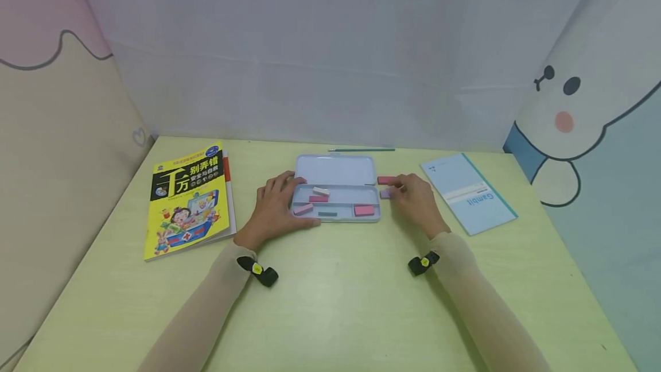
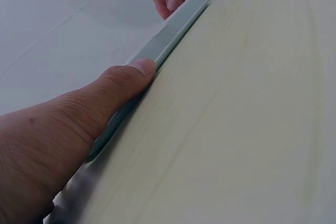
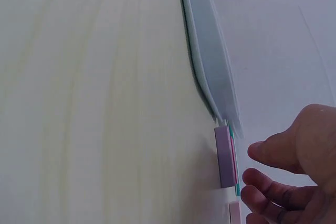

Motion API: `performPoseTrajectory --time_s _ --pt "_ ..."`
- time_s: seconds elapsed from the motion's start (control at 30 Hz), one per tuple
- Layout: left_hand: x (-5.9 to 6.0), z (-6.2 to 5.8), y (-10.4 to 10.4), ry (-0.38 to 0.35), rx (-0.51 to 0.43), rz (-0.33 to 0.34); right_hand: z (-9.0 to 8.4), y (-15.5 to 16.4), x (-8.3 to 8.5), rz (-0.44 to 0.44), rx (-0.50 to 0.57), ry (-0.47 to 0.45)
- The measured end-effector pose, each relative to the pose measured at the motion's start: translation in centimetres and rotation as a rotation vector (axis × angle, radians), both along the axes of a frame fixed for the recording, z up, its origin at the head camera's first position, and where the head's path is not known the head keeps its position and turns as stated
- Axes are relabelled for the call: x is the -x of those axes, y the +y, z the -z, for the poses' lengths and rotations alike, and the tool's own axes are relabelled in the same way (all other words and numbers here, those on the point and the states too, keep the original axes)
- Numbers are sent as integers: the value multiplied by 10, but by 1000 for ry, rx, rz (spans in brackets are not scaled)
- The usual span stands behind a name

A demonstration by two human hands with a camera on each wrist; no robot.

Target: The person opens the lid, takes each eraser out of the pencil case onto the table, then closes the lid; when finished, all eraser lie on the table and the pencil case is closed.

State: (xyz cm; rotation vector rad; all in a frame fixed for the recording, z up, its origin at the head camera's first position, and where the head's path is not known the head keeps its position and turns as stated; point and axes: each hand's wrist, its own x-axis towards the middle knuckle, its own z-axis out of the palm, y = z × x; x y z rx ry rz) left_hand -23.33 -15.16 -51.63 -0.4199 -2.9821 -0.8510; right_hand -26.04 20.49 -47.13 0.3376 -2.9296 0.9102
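Note:
A pale blue hinged pencil case [image 1: 335, 170] lies with its lid back at the middle of the table. At its left end, my left hand [image 1: 277, 206] holds it, thumb [image 2: 128, 77] along the front edge. Inside the case are a white eraser [image 1: 321, 192], several pink erasers [image 1: 364, 210] and a small teal strip [image 1: 327, 214]. Just beyond the right end, a purple eraser [image 1: 385, 194] and a deep pink eraser [image 1: 385, 179] lie beside my right hand [image 1: 413, 197]. In the right wrist view, its thumb and fingertips [image 3: 252, 177] stand apart close by the purple eraser.
A yellow book [image 1: 188, 205] lies on top of another at the left. To the right is a light blue Gambit booklet [image 1: 467, 194]. Behind the case lies a green pencil [image 1: 361, 149], near the white curtain [image 1: 310, 73] at the table's back edge.

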Motion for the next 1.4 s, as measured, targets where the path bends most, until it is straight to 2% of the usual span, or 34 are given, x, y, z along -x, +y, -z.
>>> performPoseTrajectory --time_s 0.23,0.43,0.7,1.13,1.4 --pt "0 0 0 4 8 -2 -14 -16 -4 -56 93 80" --pt "-1 -1 1 4 6 -1 -21 -34 -11 -121 126 31" --pt "-1 -2 1 -1 -6 6 -25 -68 -24 -251 128 14" --pt "-2 -3 1 15 -9 8 -14 -117 -34 -384 168 -1" --pt "-2 -2 0 31 2 8 -9 -139 -37 -379 155 -19"
